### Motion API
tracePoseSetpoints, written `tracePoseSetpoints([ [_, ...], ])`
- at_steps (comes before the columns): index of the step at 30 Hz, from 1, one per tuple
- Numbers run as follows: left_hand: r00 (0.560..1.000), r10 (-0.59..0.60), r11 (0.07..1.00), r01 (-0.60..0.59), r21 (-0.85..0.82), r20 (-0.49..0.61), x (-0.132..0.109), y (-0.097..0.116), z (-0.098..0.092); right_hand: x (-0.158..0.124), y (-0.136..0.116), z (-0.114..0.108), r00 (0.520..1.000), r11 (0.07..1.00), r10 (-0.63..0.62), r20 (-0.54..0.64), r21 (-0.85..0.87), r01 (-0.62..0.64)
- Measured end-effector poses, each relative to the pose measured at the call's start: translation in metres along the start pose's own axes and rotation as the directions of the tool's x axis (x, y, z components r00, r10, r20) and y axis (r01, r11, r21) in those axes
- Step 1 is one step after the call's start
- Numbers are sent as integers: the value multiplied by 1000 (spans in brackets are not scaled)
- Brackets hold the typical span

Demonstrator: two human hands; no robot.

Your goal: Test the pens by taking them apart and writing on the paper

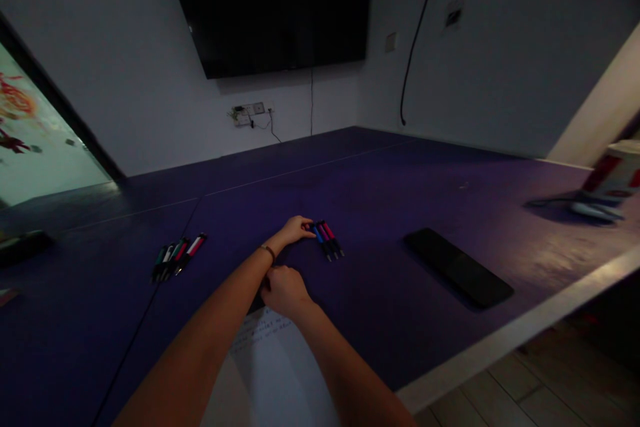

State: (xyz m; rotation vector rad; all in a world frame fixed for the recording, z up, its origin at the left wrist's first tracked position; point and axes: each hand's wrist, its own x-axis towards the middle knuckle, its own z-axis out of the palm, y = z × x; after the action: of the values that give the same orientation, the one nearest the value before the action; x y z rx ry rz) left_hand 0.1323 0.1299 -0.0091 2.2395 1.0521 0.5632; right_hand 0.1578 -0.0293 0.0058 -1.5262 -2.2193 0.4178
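Pens (327, 239) by my left hand (296, 229): curled fingertips touch them, grip unclear. Right hand (283, 288) loosely fisted on paper (270, 360).

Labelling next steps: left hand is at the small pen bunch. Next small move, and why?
Probably pinch one pen from the pen bunch with the left hand: its fingertips touch the bunch's end, while the right hand rests at the top edge of the paper.

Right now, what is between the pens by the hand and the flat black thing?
Nothing. In the head view, only bare purple tabletop lies between the pens at the left hand and the flat black slab.
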Motion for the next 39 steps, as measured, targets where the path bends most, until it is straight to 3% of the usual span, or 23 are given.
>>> tracePoseSetpoints([
  [39, 999, -11, 995, 8, 104, 32, 2, 1, 0, 1, 2, 0, 999, 1000, 2, 32, 20, -3],
])
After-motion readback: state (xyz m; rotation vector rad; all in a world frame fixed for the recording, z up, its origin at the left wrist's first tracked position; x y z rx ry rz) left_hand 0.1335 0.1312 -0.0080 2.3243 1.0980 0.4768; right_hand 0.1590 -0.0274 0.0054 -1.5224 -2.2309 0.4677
